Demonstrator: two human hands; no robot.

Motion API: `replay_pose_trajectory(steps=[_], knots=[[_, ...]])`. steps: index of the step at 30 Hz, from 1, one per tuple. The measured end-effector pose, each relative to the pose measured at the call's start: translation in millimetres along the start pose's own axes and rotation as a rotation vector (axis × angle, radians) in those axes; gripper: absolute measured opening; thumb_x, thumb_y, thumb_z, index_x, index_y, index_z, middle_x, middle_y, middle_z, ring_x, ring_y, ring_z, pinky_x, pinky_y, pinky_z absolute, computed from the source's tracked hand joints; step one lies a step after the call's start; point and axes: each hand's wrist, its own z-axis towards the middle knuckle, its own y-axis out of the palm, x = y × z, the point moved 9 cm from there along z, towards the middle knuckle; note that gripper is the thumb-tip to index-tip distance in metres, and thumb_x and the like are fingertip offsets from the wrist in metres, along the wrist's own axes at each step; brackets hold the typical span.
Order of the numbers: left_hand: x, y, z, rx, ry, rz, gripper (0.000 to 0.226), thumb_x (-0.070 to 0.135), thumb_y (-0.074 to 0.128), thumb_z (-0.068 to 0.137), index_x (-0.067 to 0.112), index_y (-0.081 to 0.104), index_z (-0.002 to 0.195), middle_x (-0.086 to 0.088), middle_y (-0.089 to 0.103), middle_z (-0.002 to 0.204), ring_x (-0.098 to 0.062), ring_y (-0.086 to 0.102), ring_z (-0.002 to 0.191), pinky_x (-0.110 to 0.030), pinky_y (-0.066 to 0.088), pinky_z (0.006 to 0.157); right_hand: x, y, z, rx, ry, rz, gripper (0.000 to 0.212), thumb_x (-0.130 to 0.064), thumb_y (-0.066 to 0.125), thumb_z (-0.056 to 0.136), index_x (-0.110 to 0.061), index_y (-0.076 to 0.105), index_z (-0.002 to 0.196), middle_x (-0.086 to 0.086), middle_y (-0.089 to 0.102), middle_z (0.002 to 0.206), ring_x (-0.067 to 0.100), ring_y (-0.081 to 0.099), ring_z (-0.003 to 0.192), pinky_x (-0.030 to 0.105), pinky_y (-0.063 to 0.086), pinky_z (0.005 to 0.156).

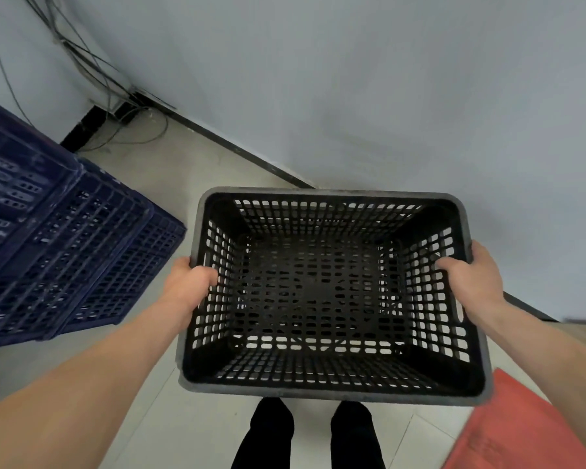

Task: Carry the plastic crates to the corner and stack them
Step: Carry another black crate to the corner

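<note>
The left hand [192, 286] and right hand [471, 277] each curl tight over a side rim of the black crate [322, 387], holding it level above the floor [190, 170]. The stacked blue crates [58, 238] sit left of the black crate, near the wall [352, 79].

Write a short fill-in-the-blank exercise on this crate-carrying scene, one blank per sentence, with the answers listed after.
1. The crate held in both hands is ____ in colour.
2. The stacked crates at the person's left are ____.
3. The left hand and the right hand each grip a short ____ of the held crate.
4. Inside, the held crate is ____.

Missing words: black; blue; side; empty
</note>
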Motion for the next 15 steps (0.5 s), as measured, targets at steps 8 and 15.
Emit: replay_pose_trajectory(steps=[8, 15], knots=[[20.5, 11.9, 6.7, -0.147, 0.010, 0.023, 0.049, 0.000, 0.056, 0.086, 0.021, 0.040, 0.127, -0.007, 0.060, 0.110, -0.028, 0.061, 0.097, -0.046, 0.052, 0.083, -11.5, 14.2, 3.4, -0.119, -0.066, -0.057, 0.068, -0.012, 0.074, 0.089, -0.021, 0.036, 0.144, -0.002, 0.059, 0.111, 0.019, 0.058, 0.089, 0.040, 0.043, 0.086], [13.5, 12.1, 7.1, -0.156, 0.043, 0.024, 0.054, -0.004, 0.055, 0.086, 0.029, 0.038, 0.125, -0.009, 0.059, 0.118, -0.032, 0.059, 0.108, -0.055, 0.050, 0.097, -15.8, 5.7, 10.1, -0.035, -0.044, -0.043, 0.052, -0.022, 0.071, 0.087, -0.020, 0.052, 0.136, 0.002, 0.068, 0.114, 0.029, 0.065, 0.103, 0.047, 0.051, 0.096]])
